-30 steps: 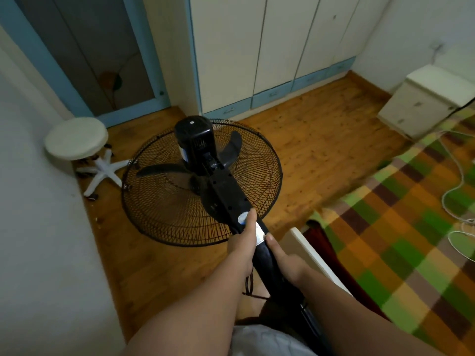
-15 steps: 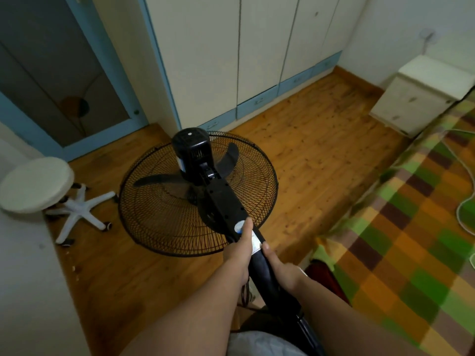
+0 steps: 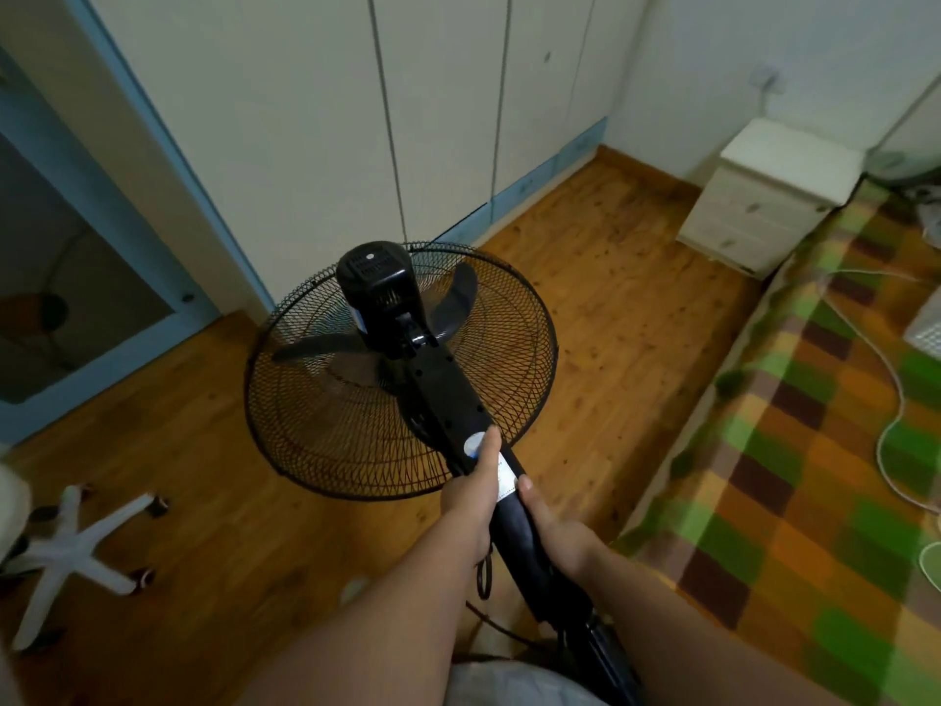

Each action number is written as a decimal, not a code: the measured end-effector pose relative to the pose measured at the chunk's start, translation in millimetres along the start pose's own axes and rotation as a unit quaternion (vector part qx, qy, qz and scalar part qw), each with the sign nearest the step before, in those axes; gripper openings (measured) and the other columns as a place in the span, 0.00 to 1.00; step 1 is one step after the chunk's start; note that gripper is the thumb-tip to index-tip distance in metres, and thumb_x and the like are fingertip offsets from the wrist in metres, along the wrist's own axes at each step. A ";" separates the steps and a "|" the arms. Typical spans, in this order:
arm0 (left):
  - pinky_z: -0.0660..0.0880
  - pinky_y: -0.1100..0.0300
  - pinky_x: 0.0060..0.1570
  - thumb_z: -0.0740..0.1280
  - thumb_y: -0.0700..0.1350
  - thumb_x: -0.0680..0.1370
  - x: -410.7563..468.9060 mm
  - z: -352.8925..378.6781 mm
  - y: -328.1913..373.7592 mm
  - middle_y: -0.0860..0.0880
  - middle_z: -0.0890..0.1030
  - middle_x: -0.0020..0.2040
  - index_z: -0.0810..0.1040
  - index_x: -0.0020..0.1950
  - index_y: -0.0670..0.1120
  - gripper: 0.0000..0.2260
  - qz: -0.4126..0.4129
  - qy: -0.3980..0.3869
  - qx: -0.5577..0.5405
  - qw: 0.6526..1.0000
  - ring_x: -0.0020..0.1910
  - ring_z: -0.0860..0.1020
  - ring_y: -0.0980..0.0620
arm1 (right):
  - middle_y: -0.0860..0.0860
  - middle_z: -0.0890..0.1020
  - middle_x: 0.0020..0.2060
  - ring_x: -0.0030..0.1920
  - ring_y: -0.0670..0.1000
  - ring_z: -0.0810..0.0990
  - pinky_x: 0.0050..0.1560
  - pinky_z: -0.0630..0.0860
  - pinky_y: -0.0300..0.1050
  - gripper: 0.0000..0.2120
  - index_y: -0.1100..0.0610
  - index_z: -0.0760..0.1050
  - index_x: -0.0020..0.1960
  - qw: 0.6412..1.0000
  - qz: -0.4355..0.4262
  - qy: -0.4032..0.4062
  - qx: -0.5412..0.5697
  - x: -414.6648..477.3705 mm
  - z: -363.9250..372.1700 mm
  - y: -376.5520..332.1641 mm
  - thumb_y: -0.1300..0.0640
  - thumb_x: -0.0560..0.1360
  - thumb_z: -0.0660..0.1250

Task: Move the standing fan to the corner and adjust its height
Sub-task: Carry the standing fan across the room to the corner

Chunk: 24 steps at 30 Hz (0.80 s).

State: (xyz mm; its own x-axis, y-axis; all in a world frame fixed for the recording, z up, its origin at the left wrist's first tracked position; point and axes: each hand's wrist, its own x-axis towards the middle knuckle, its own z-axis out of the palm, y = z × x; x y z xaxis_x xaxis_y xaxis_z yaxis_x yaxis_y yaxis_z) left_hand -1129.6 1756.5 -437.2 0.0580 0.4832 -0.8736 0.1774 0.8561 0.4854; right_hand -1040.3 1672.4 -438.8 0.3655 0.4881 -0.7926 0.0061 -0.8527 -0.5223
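Fan (image 3: 379, 285) nearer wardrobe (image 3: 305, 119), between left hand (image 3: 471, 501), right hand (image 3: 555, 532).

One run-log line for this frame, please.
fan: tilted forward over wood floor | left hand: grips pole | right hand: grips pole

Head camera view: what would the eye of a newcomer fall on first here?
The black standing fan fills the centre, seen from behind above the wooden floor, with the left hand and the right hand gripping its pole. On the right, the green and orange checked bedcover catches the eye, with a white bedside cabinet beyond it by the wall.
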 end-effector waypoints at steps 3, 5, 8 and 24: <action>0.77 0.45 0.60 0.71 0.75 0.61 17.5 14.7 29.6 0.43 0.81 0.56 0.73 0.63 0.43 0.44 0.000 -0.018 0.025 1.000 0.54 0.80 0.42 | 0.59 0.60 0.77 0.75 0.60 0.58 0.76 0.52 0.56 0.72 0.61 0.54 0.78 1.000 0.010 0.024 0.012 19.2 -8.4 -21.2 0.14 0.47 0.47; 0.77 0.45 0.60 0.71 0.75 0.61 29.3 22.5 48.5 0.43 0.81 0.56 0.73 0.64 0.43 0.45 -0.003 -0.033 0.041 0.999 0.54 0.80 0.42 | 0.60 0.58 0.77 0.76 0.60 0.57 0.76 0.50 0.58 0.79 0.62 0.52 0.78 0.999 0.035 0.030 0.011 32.1 -13.6 -35.8 0.12 0.40 0.46; 0.76 0.45 0.60 0.70 0.75 0.62 52.2 30.1 80.4 0.43 0.80 0.57 0.73 0.65 0.42 0.46 -0.005 -0.060 0.067 0.996 0.55 0.80 0.42 | 0.61 0.62 0.75 0.74 0.61 0.62 0.75 0.55 0.58 0.82 0.62 0.56 0.77 0.996 0.083 0.028 0.034 53.2 -14.7 -62.8 0.12 0.34 0.45; 0.78 0.47 0.58 0.71 0.74 0.61 157.8 45.3 271.3 0.44 0.81 0.54 0.73 0.65 0.43 0.45 -0.013 -0.170 0.180 0.969 0.51 0.81 0.44 | 0.59 0.68 0.73 0.71 0.60 0.67 0.70 0.61 0.55 0.56 0.59 0.63 0.75 0.967 0.088 0.111 0.210 144.8 -1.7 -229.3 0.18 0.62 0.54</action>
State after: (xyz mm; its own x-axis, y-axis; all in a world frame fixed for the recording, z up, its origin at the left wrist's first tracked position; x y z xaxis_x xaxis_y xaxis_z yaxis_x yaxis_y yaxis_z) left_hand -1027.8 2056.7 -445.0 0.3580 0.3212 -0.8767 0.5109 0.7185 0.4719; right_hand -987.2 1938.3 -433.3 0.5184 0.2508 -0.8176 -0.4352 -0.7457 -0.5046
